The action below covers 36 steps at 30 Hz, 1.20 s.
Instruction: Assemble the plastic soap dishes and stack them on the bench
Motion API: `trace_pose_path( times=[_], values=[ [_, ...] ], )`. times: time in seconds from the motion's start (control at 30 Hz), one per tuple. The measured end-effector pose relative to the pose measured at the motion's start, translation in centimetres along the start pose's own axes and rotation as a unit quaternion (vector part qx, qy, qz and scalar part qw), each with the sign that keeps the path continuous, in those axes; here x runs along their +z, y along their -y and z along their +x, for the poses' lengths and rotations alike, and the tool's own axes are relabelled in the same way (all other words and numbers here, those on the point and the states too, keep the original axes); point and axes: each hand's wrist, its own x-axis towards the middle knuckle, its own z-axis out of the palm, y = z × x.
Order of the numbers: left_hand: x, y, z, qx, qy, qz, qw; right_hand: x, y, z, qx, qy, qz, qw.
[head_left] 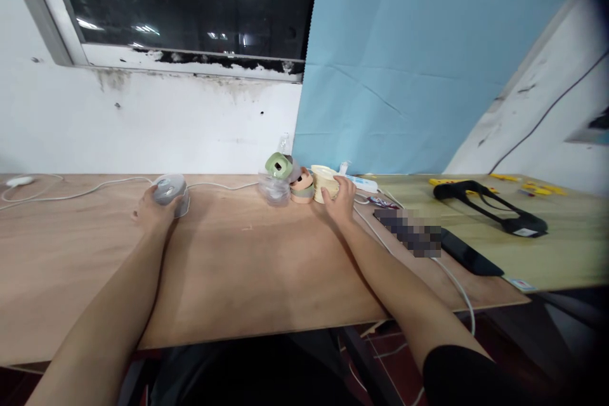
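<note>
A: In the head view, what is the left hand (154,208) doing?
B: It is gripping a clear, rounded plastic container (168,186) on the left part of the table (228,292), fingers at its left side and thumb across the front.
A: And the right hand (340,202)?
B: It is curled around a cream-coloured stack (324,181), thumb in front, fingers at the right side. I can't tell how many pieces are in it.
A: What sits between the hands?
B: Just left of the cream-coloured stack is a pinkish-orange piece (301,184). Next to that, a green piece (277,165) rests tilted on a pile of clear plastic (275,191).
A: Anything to the right?
B: A white power strip (364,184) behind the right hand, then a black phone (471,252) lying flat near the table's front edge. Farther right is a black strap-like frame (516,219).
</note>
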Motion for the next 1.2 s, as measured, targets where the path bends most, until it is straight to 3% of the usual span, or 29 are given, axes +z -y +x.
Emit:
trace_pose_path(
  times=[0.1,0.2,0.3,0.4,0.47,0.53,0.63,0.73,0.9,1.03,1.2],
  values=[
    [-0.1,-0.5,0.1,-0.013,-0.096,0.004,0.995,0.0,0.7,0.0,-0.030,-0.004,0.016,0.999],
    [0.0,-1.9,-0.3,0.072,-0.135,-0.053,0.987,-0.1,1.5,0.0,-0.051,-0.003,0.031,0.998],
    [0.6,-3.6,-1.4,0.159,-0.064,-0.138,0.976,-0.2,3.0,-0.3,-0.076,0.011,0.052,0.996],
    [1.5,-5.4,-3.4,0.243,0.092,-0.188,0.947,-0.1,5.5,-0.7,-0.125,0.048,0.101,0.986],
    [1.9,-6.6,-4.9,0.343,0.193,-0.180,0.902,-0.3,7.5,-1.0,-0.171,0.114,0.138,0.969],
    [2.0,-7.7,-6.1,0.436,0.257,-0.152,0.849,-0.5,9.3,-1.1,-0.220,0.210,0.167,0.938],
    [1.9,-8.5,-7.2,0.469,0.284,-0.144,0.824,-1.0,11.3,-1.3,-0.261,0.324,0.202,0.887],
    [2.0,-8.4,-7.4,0.445,0.283,-0.151,0.836,-0.8,12.0,-1.8,-0.222,0.367,0.232,0.873],
    [2.5,-7.9,-7.2,0.401,0.323,-0.161,0.842,0.4,11.4,-2.8,-0.052,0.368,0.267,0.889],
    [2.5,-8.0,-7.2,0.377,0.347,-0.164,0.843,0.8,10.6,-2.0,0.079,0.285,0.287,0.911],
    [2.3,-7.9,-7.3,0.357,0.350,-0.139,0.855,1.3,9.8,2.0,0.148,0.114,0.219,0.958]
  ],
)
